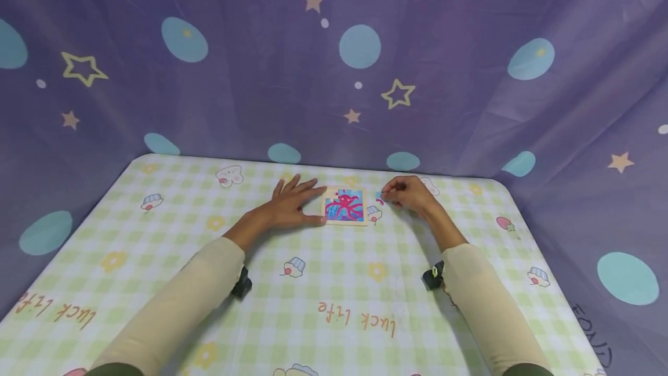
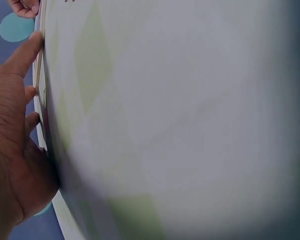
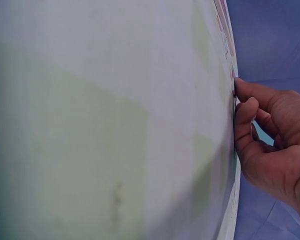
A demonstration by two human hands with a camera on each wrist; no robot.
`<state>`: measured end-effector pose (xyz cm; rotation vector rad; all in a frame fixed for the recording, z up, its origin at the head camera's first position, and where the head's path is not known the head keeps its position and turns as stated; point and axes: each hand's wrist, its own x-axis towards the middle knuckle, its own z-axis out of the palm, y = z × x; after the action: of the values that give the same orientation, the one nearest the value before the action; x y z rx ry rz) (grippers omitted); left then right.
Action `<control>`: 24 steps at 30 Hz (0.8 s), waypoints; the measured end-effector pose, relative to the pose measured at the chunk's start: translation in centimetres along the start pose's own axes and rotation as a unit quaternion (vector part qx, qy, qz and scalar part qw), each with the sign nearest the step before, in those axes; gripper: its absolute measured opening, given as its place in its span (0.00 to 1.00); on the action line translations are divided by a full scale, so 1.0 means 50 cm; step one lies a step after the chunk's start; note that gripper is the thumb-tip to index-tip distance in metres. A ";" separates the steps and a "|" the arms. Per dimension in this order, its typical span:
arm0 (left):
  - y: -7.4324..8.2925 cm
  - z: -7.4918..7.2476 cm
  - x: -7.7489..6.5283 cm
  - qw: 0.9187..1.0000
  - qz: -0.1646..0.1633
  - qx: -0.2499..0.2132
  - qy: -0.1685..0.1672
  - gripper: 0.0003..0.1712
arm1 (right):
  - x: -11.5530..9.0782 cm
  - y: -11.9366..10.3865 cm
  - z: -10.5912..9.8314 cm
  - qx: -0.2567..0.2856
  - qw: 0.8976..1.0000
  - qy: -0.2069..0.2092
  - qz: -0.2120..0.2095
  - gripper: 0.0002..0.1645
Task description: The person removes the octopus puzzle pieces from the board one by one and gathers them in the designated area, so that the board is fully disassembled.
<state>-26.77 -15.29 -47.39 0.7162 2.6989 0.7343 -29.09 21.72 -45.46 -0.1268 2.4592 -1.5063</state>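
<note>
A small square jigsaw puzzle [image 1: 344,206] lies on the table in a pale wooden frame [image 1: 347,224]. It pictures a pink octopus on blue, and bare wood shows at its upper left. My left hand [image 1: 290,205] is spread at the frame's left side, its thumb touching the lower left corner and its index finger the upper left; the left wrist view shows this thumb [image 2: 27,52] stretched out along the frame's edge. Just right of the frame, my right hand [image 1: 409,193] pinches a blue and pink puzzle piece [image 1: 379,197] close over the tablecloth, partly hidden by the fingertips.
A green and white checked cloth [image 1: 334,283] with printed cakes, flowers and lettering covers the table. Purple curtains [image 1: 261,74] with stars and blue spots stand behind it and at both sides. Each wrist carries a small black camera [image 1: 434,276].
</note>
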 end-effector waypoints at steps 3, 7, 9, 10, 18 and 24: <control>0.014 -0.003 -0.005 1.000 -0.001 -0.004 -0.001 0.57 | -0.002 0.003 -0.002 -0.004 1.000 -0.003 0.004 0.13; 0.031 -0.011 -0.012 1.000 -0.009 0.008 0.001 0.54 | -0.001 0.001 -0.003 -0.009 1.000 -0.002 0.003 0.13; 0.031 -0.010 -0.010 1.000 -0.011 0.012 0.003 0.55 | -0.002 0.000 -0.003 -0.010 1.000 0.001 0.003 0.13; 0.028 -0.009 -0.008 1.000 -0.015 0.013 0.005 0.56 | -0.002 -0.002 -0.002 -0.010 1.000 0.002 0.003 0.13; 0.005 0.001 0.010 1.000 -0.031 0.001 0.000 0.60 | -0.008 -0.016 -0.004 -0.003 1.000 -0.011 0.006 0.14; -0.006 0.004 0.018 0.999 -0.045 0.025 0.002 0.60 | -0.007 -0.027 0.000 -0.007 1.000 -0.027 -0.004 0.15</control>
<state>-27.59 -14.95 -47.82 0.5995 2.7422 0.6488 -28.84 21.16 -44.21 -0.1776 2.4294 -1.4708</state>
